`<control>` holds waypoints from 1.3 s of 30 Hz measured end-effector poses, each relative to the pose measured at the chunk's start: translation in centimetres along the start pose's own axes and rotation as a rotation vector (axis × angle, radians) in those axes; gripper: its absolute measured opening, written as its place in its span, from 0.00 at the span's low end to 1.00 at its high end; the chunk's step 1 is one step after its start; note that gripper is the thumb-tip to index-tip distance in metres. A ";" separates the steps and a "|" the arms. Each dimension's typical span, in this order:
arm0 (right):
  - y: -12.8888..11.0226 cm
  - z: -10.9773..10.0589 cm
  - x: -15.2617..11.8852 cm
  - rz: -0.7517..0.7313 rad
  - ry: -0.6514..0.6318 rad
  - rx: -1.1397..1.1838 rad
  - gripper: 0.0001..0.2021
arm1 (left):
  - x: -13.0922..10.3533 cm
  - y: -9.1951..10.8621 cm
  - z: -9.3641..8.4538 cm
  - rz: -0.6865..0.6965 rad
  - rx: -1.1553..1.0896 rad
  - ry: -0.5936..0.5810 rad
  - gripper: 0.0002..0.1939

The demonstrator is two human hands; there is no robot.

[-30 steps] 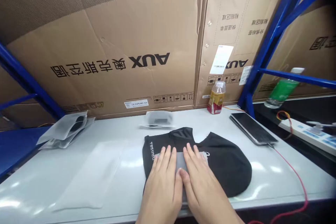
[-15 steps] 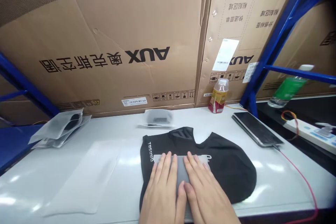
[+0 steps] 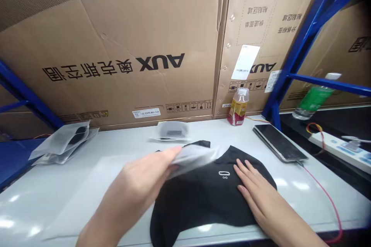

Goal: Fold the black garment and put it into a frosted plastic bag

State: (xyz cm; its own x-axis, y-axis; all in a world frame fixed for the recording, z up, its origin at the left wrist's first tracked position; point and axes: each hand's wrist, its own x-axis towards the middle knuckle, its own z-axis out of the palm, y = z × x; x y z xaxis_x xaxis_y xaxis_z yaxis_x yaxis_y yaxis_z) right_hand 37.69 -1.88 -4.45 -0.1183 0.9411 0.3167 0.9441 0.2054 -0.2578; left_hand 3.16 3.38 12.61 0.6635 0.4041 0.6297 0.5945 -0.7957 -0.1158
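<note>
My left hand (image 3: 142, 181), blurred by motion, pinches a frosted translucent sheet (image 3: 194, 157) between thumb and fingers. The sheet is tilted above the black cloth piece (image 3: 203, 197), hiding part of it. Whether it is a single sheet or a bag I cannot tell. My right hand (image 3: 255, 189) lies flat with fingers stretched on the right half of the cloth. That cloth is spread on the white table, with cut-out curves along its edge. White printed marks show on it, just left of my right fingertips.
Left of the cloth lies a large frosted bag (image 3: 84, 197). Behind are several small frosted bags (image 3: 62, 142) and another one (image 3: 173, 131). A drink bottle (image 3: 238, 107), a phone (image 3: 279, 142) on a red cable, and a power strip (image 3: 344, 150) stand right. Cardboard boxes (image 3: 116, 38) line the back.
My left hand has lifted the translucent sheet off the cloth, uncovering the white marks. My right hand has slid right and stays on the cloth. The cloth's lower left part has shifted.
</note>
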 end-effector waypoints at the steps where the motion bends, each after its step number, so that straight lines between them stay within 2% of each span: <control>1: 0.0 0.2 -0.1 -0.008 -0.001 -0.014 0.26 | 1.0 -1.5 0.0 -0.022 0.037 0.071 0.21; 2: 0.0 0.4 -0.1 -0.012 0.003 -0.022 0.26 | 2.0 -3.1 0.5 -0.040 0.090 0.124 0.21; 4: -0.3 0.5 -0.2 -0.014 0.007 -0.025 0.27 | 3.9 -6.0 2.5 -0.062 0.151 0.141 0.22; 7: -0.5 0.4 -0.3 -0.016 0.000 -0.008 0.27 | 5.3 -9.3 7.4 -0.080 0.159 0.015 0.17; 9: -0.5 0.0 -0.4 -0.018 0.002 0.010 0.27 | 5.2 -10.4 10.2 -0.092 0.139 -0.093 0.12; 11: -0.4 -0.7 -0.5 -0.025 0.001 0.036 0.26 | 4.4 -9.9 11.5 -0.112 0.117 -0.162 0.13; 13: -0.1 -1.6 0.0 -0.026 0.016 0.066 0.24 | 3.2 -8.0 11.0 -0.133 0.095 -0.185 0.15; 15: 0.4 -2.4 1.3 0.021 0.090 0.060 0.23 | 1.7 -4.8 9.4 -0.137 0.053 -0.204 0.20; 18: 1.5 -3.1 4.3 0.157 0.199 -0.040 0.24 | -1.2 0.5 7.0 -0.070 -0.100 -0.350 0.31; 20: 2.0 -3.4 6.3 0.171 0.170 -0.059 0.18 | -3.0 2.9 6.2 -0.032 -0.145 -0.466 0.42; 22: 2.1 -4.0 7.5 0.123 0.110 -0.023 0.08 | -4.6 4.0 6.1 -0.031 -0.152 -0.556 0.45; 23: 2.0 -4.5 7.7 0.092 0.086 -0.004 0.05 | -5.3 4.1 6.1 -0.049 -0.150 -0.588 0.43; 25: 1.5 -5.8 7.2 0.014 0.004 0.056 0.09 | -6.2 3.9 6.1 -0.085 -0.163 -0.632 0.38; 27: 0.9 -7.3 5.7 -0.066 -0.162 0.157 0.12 | -6.7 3.6 5.8 -0.118 -0.189 -0.655 0.36; 29: 0.4 -8.6 4.1 -0.090 -0.353 0.273 0.08 | -6.7 3.4 5.3 -0.127 -0.223 -0.670 0.36; 31: -0.1 -9.5 3.3 -0.074 -0.446 0.354 0.03 | -6.4 2.9 4.8 -0.138 -0.243 -0.672 0.30; 32: -0.3 -9.8 3.4 -0.068 -0.442 0.372 0.06 | -6.1 2.4 4.7 -0.154 -0.240 -0.656 0.27; 34: -1.0 -9.9 4.7 -0.079 -0.347 0.338 0.14 | -5.2 0.7 4.9 -0.236 -0.176 -0.596 0.21; 37: -2.7 -8.8 8.6 -0.098 -0.171 0.193 0.14 | -3.3 -2.8 6.3 -0.376 -0.021 -0.524 0.19; 39: -4.1 -7.1 11.6 -0.109 -0.149 0.138 0.14 | -2.2 -4.9 7.4 -0.408 0.037 -0.521 0.17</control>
State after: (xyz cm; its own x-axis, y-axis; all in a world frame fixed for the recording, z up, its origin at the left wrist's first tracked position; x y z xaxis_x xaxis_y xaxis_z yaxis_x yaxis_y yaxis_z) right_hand 34.69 6.25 6.75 -0.2707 0.9385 0.2142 0.8736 0.3329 -0.3550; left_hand 2.17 9.69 6.16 0.5096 0.8423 0.1755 0.8534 -0.5208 0.0212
